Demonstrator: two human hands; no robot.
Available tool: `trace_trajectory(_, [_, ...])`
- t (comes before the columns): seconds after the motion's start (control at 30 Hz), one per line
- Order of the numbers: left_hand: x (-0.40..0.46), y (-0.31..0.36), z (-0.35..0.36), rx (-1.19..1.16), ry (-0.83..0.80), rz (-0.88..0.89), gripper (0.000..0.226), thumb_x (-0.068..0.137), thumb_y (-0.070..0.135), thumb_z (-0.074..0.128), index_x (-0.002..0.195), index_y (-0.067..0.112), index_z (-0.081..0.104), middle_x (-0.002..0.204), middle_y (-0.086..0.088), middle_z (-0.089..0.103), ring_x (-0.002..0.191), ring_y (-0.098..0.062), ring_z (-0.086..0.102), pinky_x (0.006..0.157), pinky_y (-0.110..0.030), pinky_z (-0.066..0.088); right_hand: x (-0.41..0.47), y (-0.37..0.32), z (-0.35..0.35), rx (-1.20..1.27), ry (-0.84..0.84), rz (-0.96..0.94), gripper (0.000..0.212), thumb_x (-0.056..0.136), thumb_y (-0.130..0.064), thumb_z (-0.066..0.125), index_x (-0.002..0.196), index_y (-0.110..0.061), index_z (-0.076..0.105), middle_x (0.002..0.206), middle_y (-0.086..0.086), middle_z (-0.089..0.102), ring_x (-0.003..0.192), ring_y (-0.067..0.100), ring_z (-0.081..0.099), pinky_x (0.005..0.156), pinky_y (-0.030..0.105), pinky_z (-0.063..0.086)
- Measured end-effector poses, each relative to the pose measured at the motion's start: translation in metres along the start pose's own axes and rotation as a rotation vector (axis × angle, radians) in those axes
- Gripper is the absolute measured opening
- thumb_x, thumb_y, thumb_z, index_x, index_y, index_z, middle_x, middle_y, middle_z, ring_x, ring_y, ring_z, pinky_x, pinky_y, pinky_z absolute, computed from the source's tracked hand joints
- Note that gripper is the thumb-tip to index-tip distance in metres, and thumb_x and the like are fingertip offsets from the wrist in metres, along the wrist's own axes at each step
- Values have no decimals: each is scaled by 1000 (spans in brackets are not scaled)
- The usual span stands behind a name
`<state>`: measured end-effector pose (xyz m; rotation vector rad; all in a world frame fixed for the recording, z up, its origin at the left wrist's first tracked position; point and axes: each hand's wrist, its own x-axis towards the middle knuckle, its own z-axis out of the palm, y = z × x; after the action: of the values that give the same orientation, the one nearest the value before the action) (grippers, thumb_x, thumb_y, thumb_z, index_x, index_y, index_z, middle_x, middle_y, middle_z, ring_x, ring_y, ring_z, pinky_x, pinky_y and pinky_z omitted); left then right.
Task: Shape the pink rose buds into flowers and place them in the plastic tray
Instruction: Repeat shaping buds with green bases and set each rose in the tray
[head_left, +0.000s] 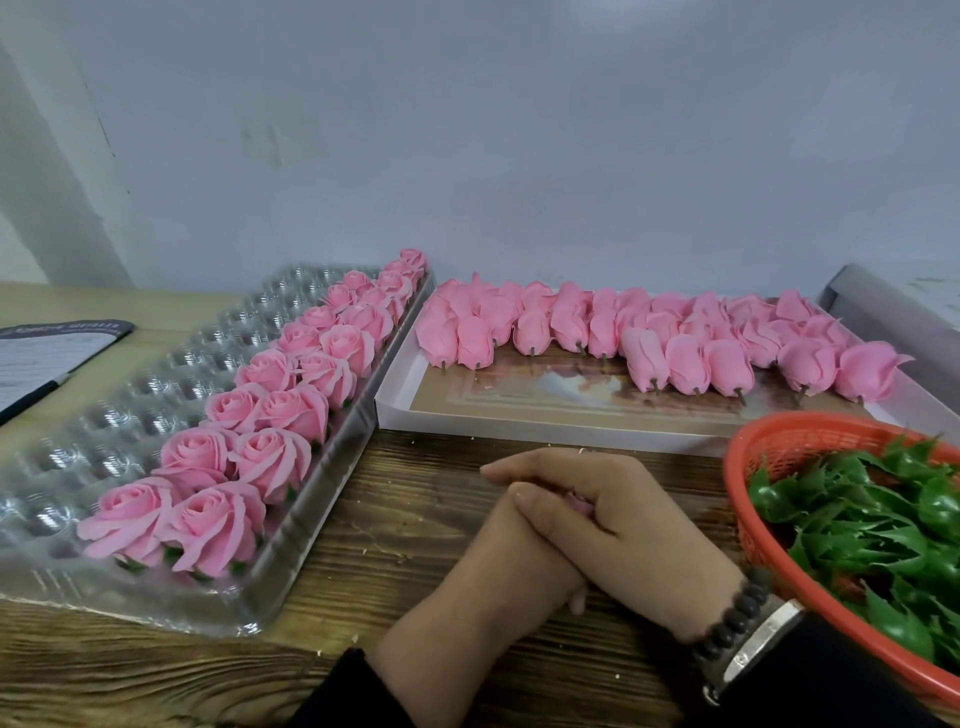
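Both hands are clasped together over a single pink bud (581, 505), of which only a sliver of pink shows between the fingers. The right hand (618, 514) lies on top with its fingers curled round the bud, wrist cocked inward, a bead bracelet (737, 616) and a metal watch (756, 647) on the wrist. The left hand (511, 551) comes in from below and cups the underside, its thumb pressed up against the right hand; how its other fingers lie is hidden. The clasped pair sits low over the wooden table (415, 493), just in front of the flat box.

To the left, the clear plastic tray (156, 384) holds two rows of finished roses (270, 410) along its right side, running from the near edge to the far corner; the remaining pockets to the left stand unfilled. Behind the hands, the shallow white box (410, 410) carries a long line of closed buds (639, 332) on short stems, waiting to be shaped. By this count the work looks well under half done, with one bud being worked now.

At the right edge an orange basket (763, 441) is full of green leaf cups (857, 519). A dark notebook (57, 348) lies at far left.
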<state>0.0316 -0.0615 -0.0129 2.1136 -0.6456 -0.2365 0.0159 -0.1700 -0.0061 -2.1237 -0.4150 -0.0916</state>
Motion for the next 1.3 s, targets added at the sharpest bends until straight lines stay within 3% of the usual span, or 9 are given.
trace_trajectory(0.1, [0, 2, 1, -269, 51, 37, 34, 86, -3, 56, 91, 30, 60, 86, 8, 63, 83, 2, 62, 64, -3, 43, 1, 4, 1, -68, 94, -40, 39, 73, -58, 46, 111, -53, 54, 112, -25, 63, 105, -3, 59, 92, 30, 49])
trace_trajectory(0.23, [4, -5, -4, -413, 173, 22, 26, 85, 4, 62, 72, 26, 64, 79, 1, 69, 79, -13, 67, 73, -29, 56, -1, 4, 6, -15, 201, -93, 51, 73, -61, 51, 121, -46, 49, 117, -27, 59, 113, -6, 52, 97, 28, 46])
trace_trajectory(0.6, [6, 1, 9, -356, 269, 97, 25, 86, -10, 52, 80, 14, 58, 73, 10, 56, 67, 18, 56, 58, -1, 41, 5, 4, 18, 11, 401, -77, 31, 85, -42, 42, 98, -33, 69, 103, -25, 65, 104, 0, 58, 95, 26, 45])
trace_trajectory(0.7, [9, -5, 9, -190, 236, 54, 30, 90, -4, 48, 118, 5, 53, 90, 17, 54, 73, 29, 46, 68, 6, 35, 7, 4, 12, -14, 249, -55, 29, 85, -31, 43, 99, -33, 70, 108, -26, 64, 109, -6, 55, 100, 21, 40])
trace_trajectory(0.77, [11, -9, 6, 17, 115, 70, 38, 95, 0, 37, 133, 6, 36, 116, 9, 47, 99, 23, 30, 76, 12, 19, 7, 4, 10, -82, 138, -62, 33, 86, -31, 42, 104, -30, 70, 110, -23, 65, 112, -11, 51, 102, 14, 36])
trace_trajectory(0.93, [9, -10, 0, 229, 38, 158, 19, 93, 9, 41, 96, 28, 43, 78, 28, 28, 73, 28, 37, 75, 7, 31, 3, 1, 7, -89, 67, -26, 32, 89, -35, 41, 110, -38, 66, 106, -23, 65, 92, -1, 63, 82, 10, 45])
trace_trajectory(1.0, [7, -10, 2, 135, 62, 155, 25, 90, 8, 47, 84, 32, 40, 78, 27, 36, 75, 32, 39, 70, 6, 35, 2, 1, 6, -109, 80, -35, 34, 87, -41, 40, 111, -41, 64, 103, -24, 64, 93, -8, 58, 80, 8, 43])
trace_trajectory(1.13, [2, -7, -1, -146, 118, 91, 26, 90, 9, 54, 81, 33, 53, 77, 16, 57, 74, 10, 57, 62, -9, 46, 1, 2, 6, -158, 103, -73, 44, 82, -60, 32, 120, -50, 52, 108, -21, 62, 104, -6, 52, 89, 18, 42])
trace_trajectory(1.3, [6, -7, -9, -503, 302, 15, 17, 84, 11, 65, 67, 13, 65, 60, -2, 64, 56, -10, 59, 50, -21, 47, 2, 3, 11, 59, 332, -154, 34, 86, -49, 34, 115, -44, 51, 117, -19, 60, 113, 0, 54, 94, 25, 45])
